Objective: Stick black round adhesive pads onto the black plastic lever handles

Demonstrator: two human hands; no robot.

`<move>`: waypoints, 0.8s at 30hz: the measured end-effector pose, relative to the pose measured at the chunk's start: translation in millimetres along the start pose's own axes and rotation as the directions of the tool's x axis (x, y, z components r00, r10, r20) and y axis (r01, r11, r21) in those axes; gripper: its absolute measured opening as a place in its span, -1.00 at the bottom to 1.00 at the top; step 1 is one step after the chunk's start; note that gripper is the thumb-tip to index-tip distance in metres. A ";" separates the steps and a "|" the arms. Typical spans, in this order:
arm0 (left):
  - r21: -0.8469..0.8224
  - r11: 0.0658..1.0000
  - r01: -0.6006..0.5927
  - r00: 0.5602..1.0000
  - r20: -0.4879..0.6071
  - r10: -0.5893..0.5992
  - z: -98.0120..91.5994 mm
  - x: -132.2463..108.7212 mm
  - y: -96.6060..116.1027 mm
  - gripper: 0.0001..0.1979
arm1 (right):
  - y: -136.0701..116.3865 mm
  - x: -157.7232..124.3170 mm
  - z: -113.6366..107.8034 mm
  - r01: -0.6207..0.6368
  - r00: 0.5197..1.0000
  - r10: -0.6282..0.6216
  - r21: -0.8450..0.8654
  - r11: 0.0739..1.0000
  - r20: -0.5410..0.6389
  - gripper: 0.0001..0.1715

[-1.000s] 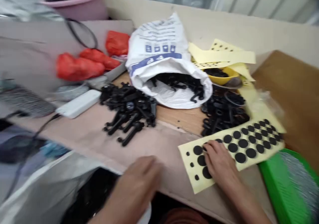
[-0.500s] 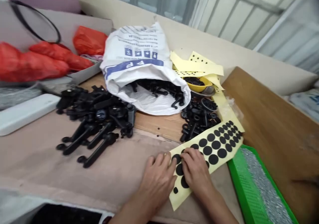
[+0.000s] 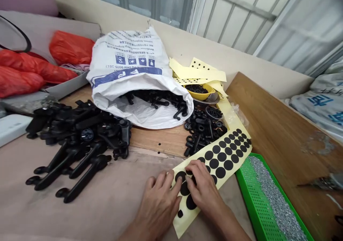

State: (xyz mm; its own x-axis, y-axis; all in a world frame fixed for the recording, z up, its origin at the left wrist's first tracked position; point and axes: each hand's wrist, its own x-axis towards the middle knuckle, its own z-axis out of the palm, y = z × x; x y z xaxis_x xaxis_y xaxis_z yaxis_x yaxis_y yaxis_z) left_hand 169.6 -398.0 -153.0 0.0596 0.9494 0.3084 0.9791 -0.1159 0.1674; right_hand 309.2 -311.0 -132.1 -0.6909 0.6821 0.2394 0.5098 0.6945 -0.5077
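Note:
A pale yellow sheet carrying rows of black round stickers lies slantwise on the work surface. My left hand rests at the sheet's left edge, its fingers bent but apart and the thumb and forefinger tips touching the paper beside a sticker. Close by on the right, my right hand bends over the sheet, with thumb and curled fingers drawn together at a round sticker in the upper row. Its fingers partly cover that sticker, so whether an edge is lifted cannot be seen.
Black plastic handles lie heaped at left. A white woven bag opens toward me with black parts inside. Small black parts and a yellow bowl stand behind the sheet. A green basket of small metal pieces sits at right.
The head view has shifted rightward, so most things appear further left. Both hands stay at the same end of the sheet, their fingers only slightly moved.

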 end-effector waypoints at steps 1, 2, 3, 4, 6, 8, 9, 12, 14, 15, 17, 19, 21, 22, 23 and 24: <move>0.002 1.000 0.001 1.000 -0.005 -0.001 0.7 -0.6 -0.1 -0.69 | 0.7 0.6 0.5 -0.006 1.000 0.006 -0.024 1.000 -0.004 -0.79; 0.004 1.000 0.000 1.000 -0.007 0.000 1.5 -1.1 -0.4 -0.69 | 1.4 1.6 1.4 -0.015 1.000 0.015 -0.053 0.998 -0.001 -0.80; 0.006 1.000 0.000 1.000 -0.013 0.000 2.2 -1.6 -0.8 -0.69 | 1.9 2.7 2.6 -0.022 1.000 0.022 -0.082 0.996 0.007 -0.82; 0.008 1.000 0.000 1.000 -0.016 0.000 2.8 -1.9 -1.4 -0.69 | 2.0 4.0 3.8 -0.026 0.999 0.028 -0.104 0.994 0.015 -0.83; 0.010 1.000 -0.005 1.000 -0.011 0.005 3.5 -2.1 -2.3 -0.68 | 1.0 6.0 5.3 -0.030 0.999 0.033 -0.113 0.993 0.019 -0.83; 0.009 1.000 -0.007 1.000 0.004 0.007 3.4 -1.5 -2.2 -0.68 | -1.0 6.9 5.5 -0.033 0.999 0.035 -0.076 0.997 0.028 -0.81; 0.007 1.000 -0.005 1.000 0.010 0.005 3.2 -1.0 -1.5 -0.69 | -2.2 6.7 5.4 -0.039 0.999 0.041 -0.049 0.998 0.035 -0.81; -0.007 1.000 0.015 1.000 0.015 -0.015 2.4 -0.4 1.4 -0.73 | -4.8 4.5 5.2 -0.057 0.997 0.055 0.022 0.998 0.062 -0.78; -0.034 0.999 0.006 1.000 0.001 -0.006 0.4 -1.8 0.5 -0.75 | -5.5 1.8 5.3 -0.049 0.995 0.044 0.056 0.997 0.088 -0.78; -0.060 0.998 -0.016 1.000 -0.012 0.016 -1.8 -3.3 -2.3 -0.75 | -5.5 0.3 5.1 -0.042 0.994 0.034 0.071 0.997 0.108 -0.79; -0.096 0.993 -0.065 0.996 -0.059 0.060 -10.1 -7.8 -14.8 -0.74 | -5.2 -2.8 3.3 -0.050 0.988 0.035 0.097 0.994 0.148 -0.83; -0.028 0.999 -0.044 0.988 -0.151 0.040 -24.1 -14.2 -36.7 -0.75 | -4.5 -5.3 -0.4 -0.073 0.981 0.050 0.123 0.990 0.185 -0.86; 0.150 0.984 0.099 0.964 -0.261 -0.057 -41.6 -22.1 -64.8 -0.74 | -3.4 -6.6 -4.7 -0.089 0.974 0.053 0.155 0.984 0.220 -0.87; 0.243 0.949 0.201 0.947 -0.296 -0.124 -49.9 -26.2 -79.4 -0.71 | -2.7 -6.7 -6.5 -0.090 0.972 0.048 0.174 0.981 0.231 -0.87; 0.315 0.905 0.286 0.934 -0.301 -0.190 -57.1 -30.0 -93.3 -0.67 | -1.9 -6.4 -7.7 -0.093 0.970 0.044 0.196 0.976 0.241 -0.87; 0.370 0.858 0.355 0.926 -0.268 -0.267 -62.6 -33.4 -105.6 -0.64 | -1.0 -5.9 -8.4 -0.104 0.968 0.049 0.218 0.970 0.245 -0.87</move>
State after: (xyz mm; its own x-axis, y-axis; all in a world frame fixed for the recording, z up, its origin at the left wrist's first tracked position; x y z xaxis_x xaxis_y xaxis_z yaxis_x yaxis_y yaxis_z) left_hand 52.0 -435.7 -122.3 -0.2583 0.8317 0.4916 0.9338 0.3454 -0.0938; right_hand 317.1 -313.8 -126.0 -0.7694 0.6387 0.0043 0.4548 0.5526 -0.6984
